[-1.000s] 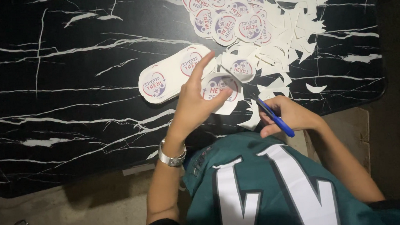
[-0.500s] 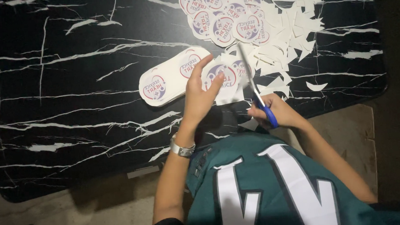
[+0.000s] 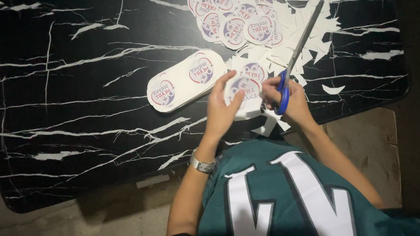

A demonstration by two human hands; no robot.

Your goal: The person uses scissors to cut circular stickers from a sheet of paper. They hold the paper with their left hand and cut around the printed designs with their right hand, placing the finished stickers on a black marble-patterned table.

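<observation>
While the black marble-look table (image 3: 66, 116) with white veins fills the view above a pale floor (image 3: 105, 224), white paper scraps (image 3: 311, 36) litter its far edge. Beside them sits a pile of round printed stickers (image 3: 233, 16), then an oblong sticker strip (image 3: 184, 81). The left hand (image 3: 224, 110) pinches a round sticker sheet (image 3: 242, 90); the right hand (image 3: 285, 97) grips blue-handled scissors (image 3: 295, 53), blades pointing away.

left hand (image 3: 221, 110): holds round sticker (image 3: 241, 89) | right hand (image 3: 286, 102): grips blue scissors (image 3: 295, 56)
</observation>
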